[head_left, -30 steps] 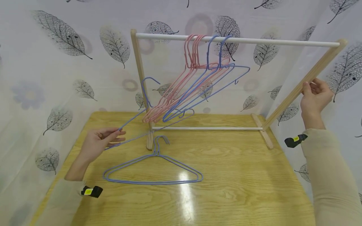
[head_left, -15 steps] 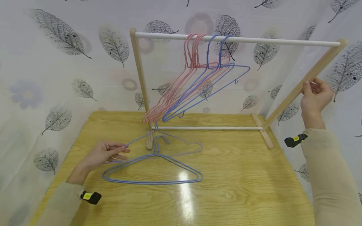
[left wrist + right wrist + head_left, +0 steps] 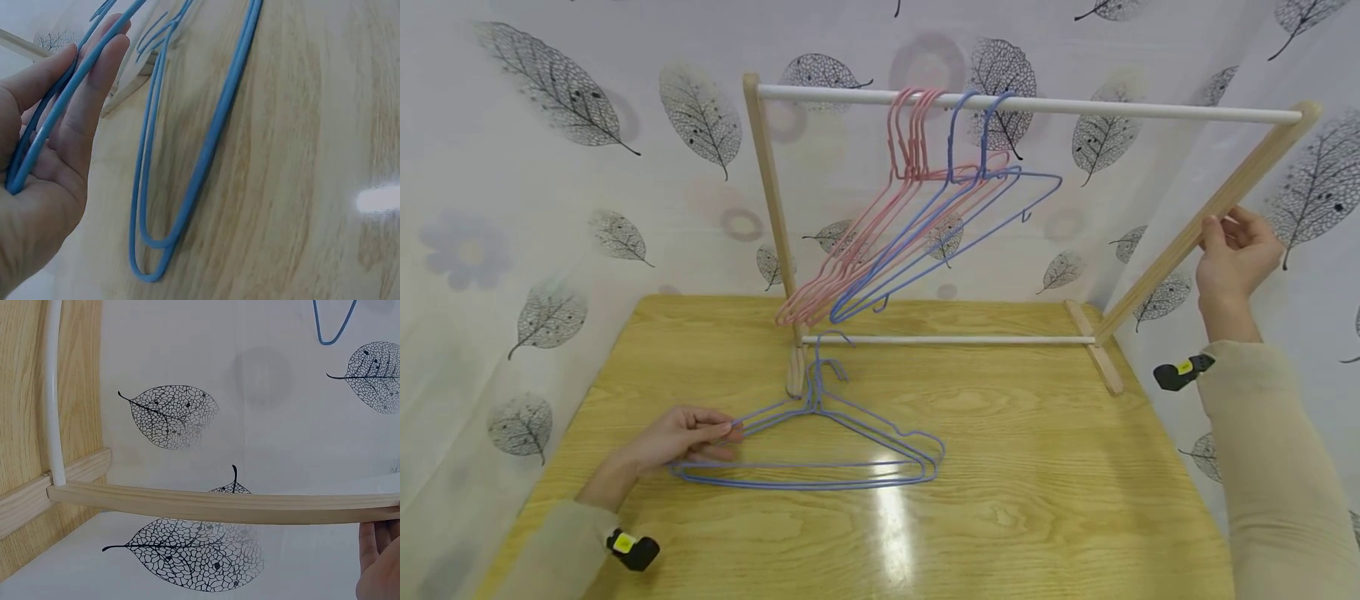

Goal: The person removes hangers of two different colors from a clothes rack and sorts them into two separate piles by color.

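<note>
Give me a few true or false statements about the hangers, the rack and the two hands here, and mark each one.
1. The left hand holds a blue hanger low over the table. True.
2. The right hand grips the top rail. False: it holds the slanted wooden post at the rack's right end; the white top rail is untouched.
3. Only pink hangers hang on the rail. False: pink hangers and two blue ones hang there.
4. A second blue hanger lies flat on the table. True.
5. The rack stands on the floor. False: it stands on the table.
</note>
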`<state>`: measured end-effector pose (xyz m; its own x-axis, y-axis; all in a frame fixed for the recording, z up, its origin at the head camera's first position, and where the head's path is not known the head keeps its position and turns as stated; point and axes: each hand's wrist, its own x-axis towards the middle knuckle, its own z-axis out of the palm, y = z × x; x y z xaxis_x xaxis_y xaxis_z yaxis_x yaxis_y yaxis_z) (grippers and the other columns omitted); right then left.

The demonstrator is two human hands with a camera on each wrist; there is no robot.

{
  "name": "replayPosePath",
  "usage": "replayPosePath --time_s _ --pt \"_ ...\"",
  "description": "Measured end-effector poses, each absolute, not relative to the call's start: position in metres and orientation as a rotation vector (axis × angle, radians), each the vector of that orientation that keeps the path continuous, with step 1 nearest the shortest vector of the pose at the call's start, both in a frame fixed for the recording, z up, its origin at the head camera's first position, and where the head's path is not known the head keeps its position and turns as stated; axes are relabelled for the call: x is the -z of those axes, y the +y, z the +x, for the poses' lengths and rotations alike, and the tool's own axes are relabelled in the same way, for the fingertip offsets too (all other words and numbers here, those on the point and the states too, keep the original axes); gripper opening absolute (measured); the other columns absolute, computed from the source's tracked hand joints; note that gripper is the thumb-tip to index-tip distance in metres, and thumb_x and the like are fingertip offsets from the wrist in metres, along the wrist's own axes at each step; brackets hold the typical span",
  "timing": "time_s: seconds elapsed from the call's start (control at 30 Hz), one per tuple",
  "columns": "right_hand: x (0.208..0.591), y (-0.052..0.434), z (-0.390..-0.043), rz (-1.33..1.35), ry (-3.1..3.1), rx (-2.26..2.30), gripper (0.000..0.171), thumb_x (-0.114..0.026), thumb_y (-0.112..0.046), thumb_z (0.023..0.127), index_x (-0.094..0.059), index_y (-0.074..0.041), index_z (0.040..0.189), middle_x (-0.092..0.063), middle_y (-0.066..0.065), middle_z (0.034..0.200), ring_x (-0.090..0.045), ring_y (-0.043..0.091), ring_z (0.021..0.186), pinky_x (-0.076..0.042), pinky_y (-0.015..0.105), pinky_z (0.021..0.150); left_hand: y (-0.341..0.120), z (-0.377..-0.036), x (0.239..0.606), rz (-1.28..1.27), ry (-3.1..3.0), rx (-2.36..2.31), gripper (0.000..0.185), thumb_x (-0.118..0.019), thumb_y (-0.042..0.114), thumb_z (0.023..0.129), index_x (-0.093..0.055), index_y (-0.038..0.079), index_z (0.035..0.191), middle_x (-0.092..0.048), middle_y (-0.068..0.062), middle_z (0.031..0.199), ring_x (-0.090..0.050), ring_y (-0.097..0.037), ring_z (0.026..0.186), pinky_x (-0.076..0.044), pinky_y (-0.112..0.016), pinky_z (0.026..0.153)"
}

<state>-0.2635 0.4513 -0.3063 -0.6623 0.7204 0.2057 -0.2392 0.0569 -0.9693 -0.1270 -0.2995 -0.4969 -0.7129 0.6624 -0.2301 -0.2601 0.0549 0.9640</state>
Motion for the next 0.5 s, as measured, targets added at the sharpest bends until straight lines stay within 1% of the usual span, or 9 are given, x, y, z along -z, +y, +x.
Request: replayPosePath --time_s 0.23,0.4,0.5 --pt "0.307 0.453 -0.264 -0.484 -1.608 -1.708 0.025 -0.076 -0.01 0.097 -0.076 -0.015 0.121 -0.071 -0.007 0.103 -0.067 0.003 0.091 -0.059 0.004 0.076 -0.302 -0.123 0.511 0.349 1.657 -1.709 0.034 -0.05 0.008 0.112 -0.059 -0.01 0.14 -0.079 -0.002 0.124 -0.08 -0.019 0.105 -0.068 -0.034 0.092" --pt "0.31 0.455 -0.265 -0.461 -1.611 -1.697 0.023 -0.075 -0.009 0.097 -0.076 -0.015 0.12 -0.07 -0.008 0.101 -0.066 0.004 0.09 -0.059 0.005 0.075 -0.306 -0.123 0.519 0.257 1.679 -1.68 0.036 -0.055 0.01 0.11 -0.061 -0.013 0.136 -0.081 -0.005 0.117 -0.08 -0.017 0.104 -0.068 -0.031 0.091" --pt "0.311 0.455 -0.266 -0.451 -1.619 -1.684 0.024 -0.075 -0.01 0.097 -0.076 -0.015 0.12 -0.069 -0.008 0.102 -0.066 0.003 0.09 -0.059 0.005 0.076 -0.306 -0.123 0.521 0.238 1.736 -1.65 0.04 -0.059 0.011 0.109 -0.058 -0.017 0.137 -0.081 -0.007 0.118 -0.08 -0.015 0.105 -0.068 -0.031 0.093"
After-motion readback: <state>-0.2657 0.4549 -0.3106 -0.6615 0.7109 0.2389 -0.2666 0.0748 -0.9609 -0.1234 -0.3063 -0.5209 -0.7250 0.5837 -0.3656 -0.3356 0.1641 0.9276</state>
